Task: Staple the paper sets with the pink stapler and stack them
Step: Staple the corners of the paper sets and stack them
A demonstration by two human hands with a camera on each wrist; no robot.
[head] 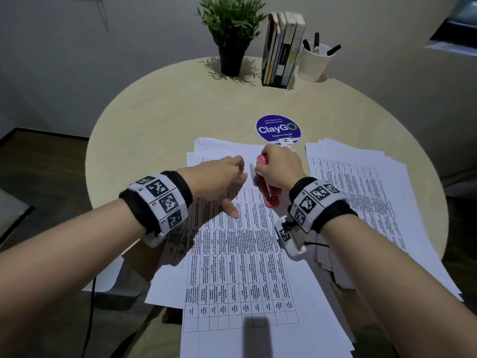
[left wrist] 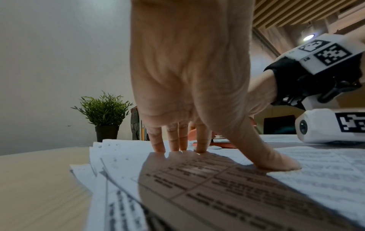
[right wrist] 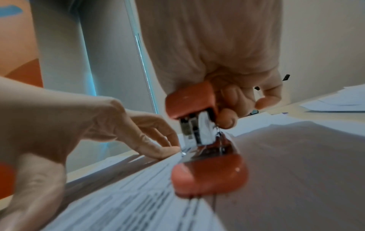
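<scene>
My right hand (head: 280,167) grips the pink stapler (head: 267,188), its mouth agape over the paper set (head: 247,254) at the table's (head: 154,120) near edge; my left hand (head: 216,182), fingers (left wrist: 158,140) straight, presses the sheets; another paper pile (head: 361,182) lies toward the right edge.

Both forearms and the round surface (head: 165,117) are seen from above and behind by the head view. The left hand (left wrist: 189,75) is viewed from its wrist, close and low over the papers (left wrist: 296,179). The right hand (right wrist: 221,51) is viewed likewise. The potted plant (head: 232,29) beyond the left hand is shared by two views.
</scene>
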